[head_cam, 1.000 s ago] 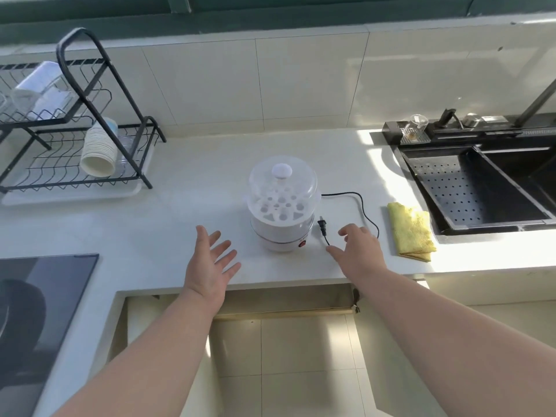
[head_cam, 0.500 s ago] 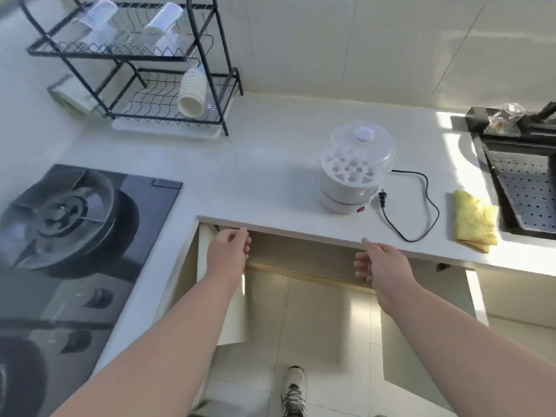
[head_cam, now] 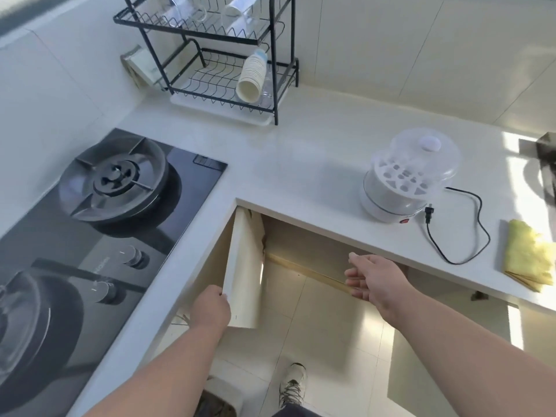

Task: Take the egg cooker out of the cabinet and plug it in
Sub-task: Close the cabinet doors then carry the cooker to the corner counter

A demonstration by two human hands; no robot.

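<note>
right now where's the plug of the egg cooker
In the head view the plug lies loose on the counter, right of centre, just right of the egg cooker base; the yellow cloth is farther right.

Both forearms are bare, without sleeves; below is a grey-white laced sneaker point(head_cam: 292, 386) and a dark trouser edge point(head_cam: 293, 412)

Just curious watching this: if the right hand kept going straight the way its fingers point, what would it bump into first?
The right hand points left, into the open cabinet under the countertop. Probably it would meet the open cabinet door that the left hand holds, though depth is hard to judge.
</note>
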